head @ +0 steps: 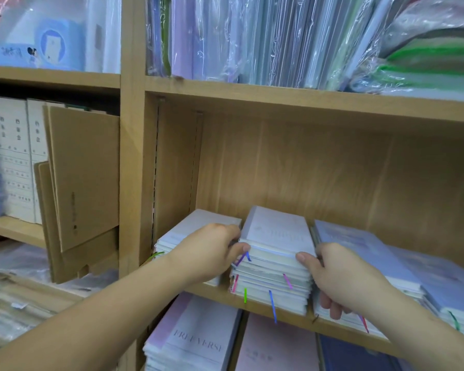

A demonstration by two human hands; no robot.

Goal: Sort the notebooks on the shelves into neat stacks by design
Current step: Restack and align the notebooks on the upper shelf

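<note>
Head view: in the lower centre of the frame, three stacks of pale lilac notebooks lie side by side in a wooden shelf compartment (319,170). The middle stack (275,253) sits slightly forward of its neighbours, with its front edge overhanging the shelf board. Coloured ribbon bookmarks (273,306) hang from its pages.

The left hand (209,253) grasps the upper left corner of this pile, thumb on the front edge and fingers tucked into the gap beside the left stack (188,231). The right hand (340,279) clasps the opposite side, thumb on the front right corner and fingers curled down between this pile and the right stack (359,245).

Below, at the bottom of the frame, more notebooks lie flat, one with a lettered cover (198,341). Plastic-wrapped sleeves (252,41) fill the top of the frame. Flat cardboard sheets (83,178) lean at the left.
</note>
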